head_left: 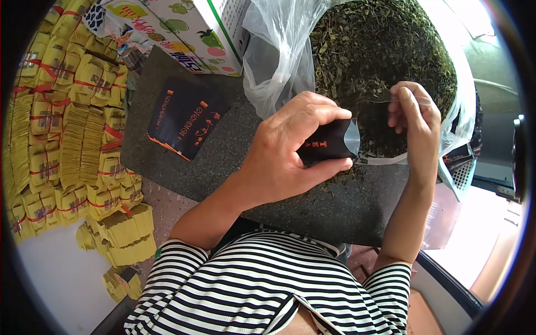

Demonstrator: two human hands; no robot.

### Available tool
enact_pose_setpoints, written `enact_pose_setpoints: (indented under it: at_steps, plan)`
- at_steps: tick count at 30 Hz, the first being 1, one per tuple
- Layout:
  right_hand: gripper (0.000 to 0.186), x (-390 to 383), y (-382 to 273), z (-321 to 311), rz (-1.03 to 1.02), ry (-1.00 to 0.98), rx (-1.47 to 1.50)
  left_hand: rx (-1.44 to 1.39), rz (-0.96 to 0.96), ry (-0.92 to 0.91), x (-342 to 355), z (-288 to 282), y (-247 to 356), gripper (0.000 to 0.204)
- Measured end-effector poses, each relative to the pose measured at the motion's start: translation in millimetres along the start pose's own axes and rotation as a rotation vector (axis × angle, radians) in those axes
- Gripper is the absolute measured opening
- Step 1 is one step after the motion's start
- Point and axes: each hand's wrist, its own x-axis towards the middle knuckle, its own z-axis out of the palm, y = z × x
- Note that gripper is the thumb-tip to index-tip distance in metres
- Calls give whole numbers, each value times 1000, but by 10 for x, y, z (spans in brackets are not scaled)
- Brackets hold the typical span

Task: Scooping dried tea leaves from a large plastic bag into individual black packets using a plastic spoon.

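Note:
My left hand (285, 142) is closed round a small black pouch (325, 141) with orange print. Finger and thumb press on its two edges, so its mouth gapes toward the right and shows a pale lining. My right hand (414, 111) hovers over a big clear plastic bag (279, 61) filled with loose dried tea leaves (374, 50). Its thumb and fingers pinch something thin and clear that looks like a strand or the edge of a strip; its full shape is too faint to make out. A gap separates that thing from the pouch.
A stack of flat black pouches (184, 117) lies on the dark speckled table (223, 167) at left. Behind it stands a printed carton (184, 33). Many yellow packets (72, 134) tied with red bands fill the far left. A pale perforated basket (463, 176) is at right.

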Motion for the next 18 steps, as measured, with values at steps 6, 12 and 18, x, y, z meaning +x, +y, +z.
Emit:
enact_pose_setpoints:
  at_steps: [6, 12, 18]
  plan:
    - [23, -150, -221, -208, -59, 65, 16, -9, -9, -3, 67, 74, -14, 53]
    - [24, -367, -403, -264, -56, 14, 95, 14, 22, 4, 112, 150, -12, 52]
    - [24, -453, -457, -221, -15, -87, 50, -8, 31, 1, 157, 210, 23, 52]
